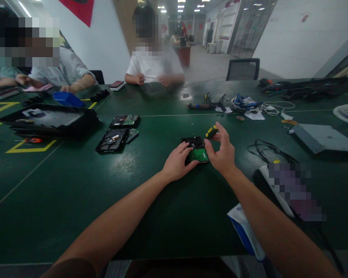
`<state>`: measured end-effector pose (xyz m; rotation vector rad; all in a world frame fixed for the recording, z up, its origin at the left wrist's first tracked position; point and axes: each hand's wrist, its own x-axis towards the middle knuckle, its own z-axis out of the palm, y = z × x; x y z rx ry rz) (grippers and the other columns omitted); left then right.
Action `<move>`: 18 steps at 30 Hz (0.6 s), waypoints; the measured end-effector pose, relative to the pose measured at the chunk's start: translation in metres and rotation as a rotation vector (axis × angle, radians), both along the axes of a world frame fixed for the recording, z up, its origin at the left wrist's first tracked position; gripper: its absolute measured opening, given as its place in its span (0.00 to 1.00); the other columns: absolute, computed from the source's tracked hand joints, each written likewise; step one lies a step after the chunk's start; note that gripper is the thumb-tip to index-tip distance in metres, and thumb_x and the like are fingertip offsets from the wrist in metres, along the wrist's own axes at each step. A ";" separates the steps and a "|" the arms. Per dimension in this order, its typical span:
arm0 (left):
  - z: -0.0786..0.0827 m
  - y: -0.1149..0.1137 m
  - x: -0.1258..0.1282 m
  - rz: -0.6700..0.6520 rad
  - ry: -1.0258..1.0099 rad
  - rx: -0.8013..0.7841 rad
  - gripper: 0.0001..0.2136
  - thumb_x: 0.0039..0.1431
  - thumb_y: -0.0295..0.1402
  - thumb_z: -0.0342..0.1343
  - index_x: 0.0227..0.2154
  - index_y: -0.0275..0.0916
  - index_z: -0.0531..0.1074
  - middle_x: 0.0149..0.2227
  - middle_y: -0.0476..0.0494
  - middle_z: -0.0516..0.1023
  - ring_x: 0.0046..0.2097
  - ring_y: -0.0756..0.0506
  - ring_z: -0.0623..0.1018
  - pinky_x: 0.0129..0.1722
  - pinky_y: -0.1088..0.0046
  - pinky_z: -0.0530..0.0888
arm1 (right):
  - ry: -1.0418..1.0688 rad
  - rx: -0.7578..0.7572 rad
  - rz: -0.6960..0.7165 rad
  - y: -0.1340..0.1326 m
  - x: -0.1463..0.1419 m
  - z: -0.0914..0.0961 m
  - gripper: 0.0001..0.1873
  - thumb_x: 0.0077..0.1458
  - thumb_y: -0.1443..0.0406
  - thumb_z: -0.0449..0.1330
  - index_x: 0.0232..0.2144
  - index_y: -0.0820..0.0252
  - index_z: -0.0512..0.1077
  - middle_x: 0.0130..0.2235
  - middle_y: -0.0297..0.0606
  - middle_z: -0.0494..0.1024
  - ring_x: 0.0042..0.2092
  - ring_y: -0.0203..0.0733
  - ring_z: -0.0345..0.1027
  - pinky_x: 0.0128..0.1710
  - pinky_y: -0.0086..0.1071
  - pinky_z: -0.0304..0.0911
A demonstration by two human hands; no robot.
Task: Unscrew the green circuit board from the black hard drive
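A hard drive (195, 142) with a green circuit board (199, 155) lies on the dark green table in front of me. My left hand (177, 162) grips it from the left, fingers along its far part and thumb at the near edge. Above its right side, my right hand (222, 150) is closed on a short yellow-and-black screwdriver (211, 132) between thumb and fingers. The screwdriver's tip is too small to make out. To the left rest an opened black drive casing (111, 140), a loose circuit board (132, 135) and another hard drive (124, 121).
A black tray (46, 117) and blue bin (68, 99) stand left. Tangled cables (245, 102) lie far right, with a metal box (326, 139) nearer. A blue-and-white cloth item (245, 229) sits by my right forearm. People (155, 63) sit across the table.
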<state>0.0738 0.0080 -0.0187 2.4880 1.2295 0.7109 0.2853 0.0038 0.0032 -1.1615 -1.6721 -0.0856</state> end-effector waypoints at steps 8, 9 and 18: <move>0.000 0.000 0.000 0.002 -0.003 -0.008 0.29 0.64 0.50 0.58 0.62 0.39 0.68 0.69 0.36 0.63 0.72 0.34 0.60 0.69 0.49 0.63 | 0.074 -0.039 0.076 0.002 -0.001 -0.002 0.37 0.64 0.58 0.60 0.70 0.47 0.50 0.59 0.43 0.76 0.46 0.47 0.80 0.50 0.48 0.78; -0.001 0.000 0.000 0.002 -0.004 -0.006 0.29 0.64 0.50 0.58 0.62 0.39 0.68 0.69 0.36 0.63 0.72 0.34 0.60 0.69 0.49 0.63 | 0.075 -0.042 0.069 0.002 -0.001 -0.002 0.38 0.64 0.58 0.61 0.70 0.47 0.51 0.59 0.43 0.76 0.45 0.47 0.80 0.50 0.48 0.78; 0.002 -0.001 0.001 0.001 -0.003 -0.004 0.29 0.64 0.49 0.58 0.61 0.38 0.68 0.69 0.35 0.64 0.71 0.35 0.61 0.70 0.50 0.63 | 0.010 -0.027 0.042 0.000 -0.001 0.000 0.36 0.65 0.59 0.58 0.71 0.46 0.50 0.64 0.44 0.70 0.47 0.48 0.79 0.50 0.48 0.77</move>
